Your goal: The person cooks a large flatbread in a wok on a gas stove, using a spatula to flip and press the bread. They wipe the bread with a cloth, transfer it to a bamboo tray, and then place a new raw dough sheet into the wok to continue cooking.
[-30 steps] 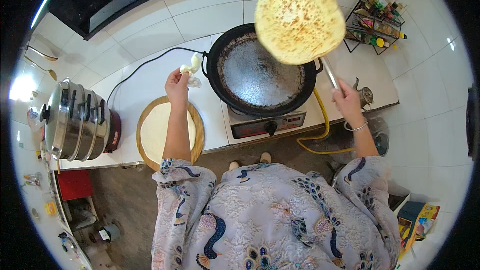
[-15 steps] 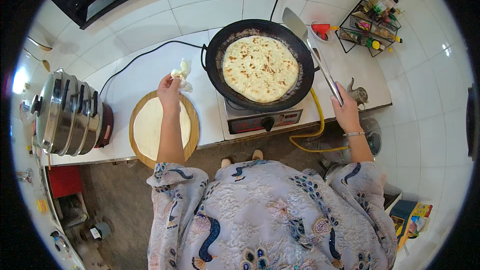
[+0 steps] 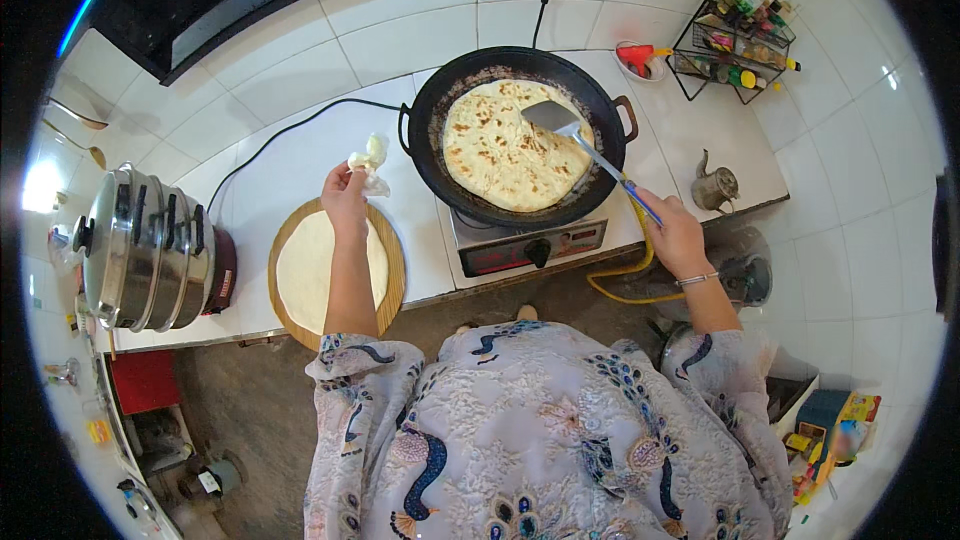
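My right hand (image 3: 680,240) is closed round the blue-tipped handle of a metal spatula (image 3: 600,154). The blade lies over the upper right part of a browned flatbread (image 3: 500,155); I cannot tell whether it presses on it. That bread sits in a black wok (image 3: 425,90) on an electric cooker (image 3: 500,253). My left hand (image 3: 345,193) pinches a crumpled, see-through whitish plastic piece (image 3: 370,162) with a pale yellow lump in it, held up left of the wok. Below that hand, a round of raw dough (image 3: 312,275) covers most of a round wooden board (image 3: 396,275), partly hidden by my forearm.
A steel steamer (image 3: 150,250) stands at the left end of the white counter (image 3: 250,165). To the right are a small metal pot (image 3: 714,185), a bowl with a red-handled thing (image 3: 640,62) and a rack of bottles (image 3: 735,45). A yellow hose (image 3: 625,292) hangs past the counter edge.
My right hand has swung the spatula from above the wok's right rim down and left over the flatbread. The left hand still holds the plastic piece, nearly in place.
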`<state>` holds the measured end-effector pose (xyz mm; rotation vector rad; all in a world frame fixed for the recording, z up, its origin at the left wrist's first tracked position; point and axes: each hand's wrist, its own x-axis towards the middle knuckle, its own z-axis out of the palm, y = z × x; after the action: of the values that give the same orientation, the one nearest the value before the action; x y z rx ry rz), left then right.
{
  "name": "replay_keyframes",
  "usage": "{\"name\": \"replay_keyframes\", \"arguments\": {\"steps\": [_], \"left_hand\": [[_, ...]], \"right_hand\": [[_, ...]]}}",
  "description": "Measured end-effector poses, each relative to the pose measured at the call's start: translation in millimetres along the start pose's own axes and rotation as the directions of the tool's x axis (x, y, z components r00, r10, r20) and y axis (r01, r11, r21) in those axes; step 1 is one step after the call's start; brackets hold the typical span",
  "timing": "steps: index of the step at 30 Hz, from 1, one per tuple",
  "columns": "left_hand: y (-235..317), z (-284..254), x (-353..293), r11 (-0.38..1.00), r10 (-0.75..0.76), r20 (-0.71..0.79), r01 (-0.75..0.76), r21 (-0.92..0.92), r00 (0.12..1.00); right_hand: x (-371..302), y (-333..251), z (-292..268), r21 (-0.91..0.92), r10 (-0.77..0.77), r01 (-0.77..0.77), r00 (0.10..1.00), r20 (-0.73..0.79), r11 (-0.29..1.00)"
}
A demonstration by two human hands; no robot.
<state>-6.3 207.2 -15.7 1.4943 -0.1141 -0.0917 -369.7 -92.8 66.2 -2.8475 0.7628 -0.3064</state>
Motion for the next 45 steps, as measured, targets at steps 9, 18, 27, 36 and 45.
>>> {"name": "replay_keyframes", "arguments": {"steps": [9,18,27,36,45], "left_hand": [[31,43,-22,0.753,0.415,0.262,-0.491,0.439,0.871],[30,167,-47,0.307,-0.143,0.774,-0.715,0.628,0.617],[34,227,-17,0.042,-0.534,0.621,-0.715,0.698,0.575],[73,205,-26,-0.04,-0.404,0.574,-0.641,0.767,0.712],[245,53,-116,0.522,0.471,0.646,-0.78,0.344,0.6]], "right_hand": [[-13,12,7,0.139,0.044,-0.026,0.991,-0.13,0.99],[-6,20,-17,0.204,0.067,-0.05,0.995,-0.078,0.978],[-5,32,-12,0.204,0.082,-0.069,0.995,-0.055,0.977],[-2,30,-17,0.193,0.068,-0.064,0.998,-0.013,0.979],[-2,28,-31,0.232,0.074,-0.061,0.996,-0.05,0.971]]}}
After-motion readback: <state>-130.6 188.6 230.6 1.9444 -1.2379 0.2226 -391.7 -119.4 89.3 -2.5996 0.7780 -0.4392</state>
